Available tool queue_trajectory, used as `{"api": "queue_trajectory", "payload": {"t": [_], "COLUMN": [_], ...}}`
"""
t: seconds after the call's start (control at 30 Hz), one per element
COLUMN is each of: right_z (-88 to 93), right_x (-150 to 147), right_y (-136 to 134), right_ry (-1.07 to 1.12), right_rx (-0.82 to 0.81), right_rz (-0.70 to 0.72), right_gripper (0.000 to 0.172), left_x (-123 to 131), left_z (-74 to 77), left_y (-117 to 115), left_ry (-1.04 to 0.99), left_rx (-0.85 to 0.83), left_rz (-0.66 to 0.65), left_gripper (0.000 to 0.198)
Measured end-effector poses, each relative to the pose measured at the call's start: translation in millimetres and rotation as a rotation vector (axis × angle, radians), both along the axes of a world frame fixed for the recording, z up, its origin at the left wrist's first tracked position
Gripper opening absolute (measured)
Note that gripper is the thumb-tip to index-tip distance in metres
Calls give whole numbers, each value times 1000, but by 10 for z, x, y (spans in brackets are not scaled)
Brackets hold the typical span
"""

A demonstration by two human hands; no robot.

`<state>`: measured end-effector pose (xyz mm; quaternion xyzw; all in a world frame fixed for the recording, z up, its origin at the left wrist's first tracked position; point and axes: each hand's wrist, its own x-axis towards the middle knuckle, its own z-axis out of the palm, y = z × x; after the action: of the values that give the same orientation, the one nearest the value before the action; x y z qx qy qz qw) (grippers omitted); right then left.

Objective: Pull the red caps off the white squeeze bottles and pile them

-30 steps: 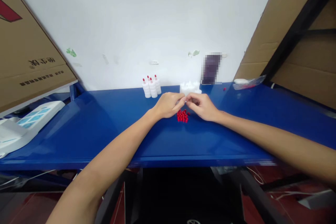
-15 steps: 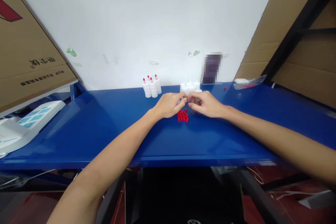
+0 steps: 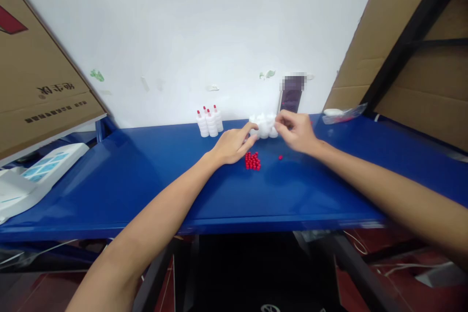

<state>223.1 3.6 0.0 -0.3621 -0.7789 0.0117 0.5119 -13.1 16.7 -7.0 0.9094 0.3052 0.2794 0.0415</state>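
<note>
My left hand (image 3: 234,146) is in the middle of the table, its index finger and thumb curved toward each other. Something pale shows between them, too small to make out. My right hand (image 3: 297,131) is at the right end of a cluster of white bottles (image 3: 263,126), fingers pinched together; what they hold, if anything, is hidden. Below my left fingertips lies a group of small red caps (image 3: 252,161). A single red cap (image 3: 280,157) lies to the right of it. Several white bottles with red-capped tips (image 3: 209,123) stand upright left of my hands.
A phone (image 3: 291,93) leans on the wall behind the blue table (image 3: 146,175). A clear plastic bag (image 3: 345,114) with red bits lies at the back right. A white power strip-like object (image 3: 47,170) is at the left edge, beside a cardboard box (image 3: 44,68).
My hands were together at the fingertips; now they are apart. The right hand has moved right and back to the white bottles, uncovering the single red cap. The left hand has hardly moved.
</note>
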Motion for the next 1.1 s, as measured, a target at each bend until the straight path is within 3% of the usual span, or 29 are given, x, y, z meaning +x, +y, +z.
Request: {"api": "queue_trajectory", "payload": {"t": [0.17,0.33,0.47,0.67,0.87,1.1], "right_z": [-18,-88,-115,-146,-159,-173], "right_x": [255,330,319,294,263,260], "right_y": [247,375,389,424,477,505], "right_ry": [128,78,34,-1,-20,-5], "right_rx": [-54,-100,-134,-117,-130,-125], "right_rz": [-226,-348,-346,-289,-277,-283], "right_gripper": [17,18,17,17,20,18], "left_x": [-33,-29,-34,-34,-57,-72], "left_z": [-9,-16,-42,-75,-79,-93], "left_y": [51,68,104,155,191,192], "left_ry": [32,41,28,-6,-38,39], "left_rx": [0,-33,-12,41,42,107], "left_rz": [36,28,13,19,112,118], "left_gripper": [30,25,20,29,26,32]}}
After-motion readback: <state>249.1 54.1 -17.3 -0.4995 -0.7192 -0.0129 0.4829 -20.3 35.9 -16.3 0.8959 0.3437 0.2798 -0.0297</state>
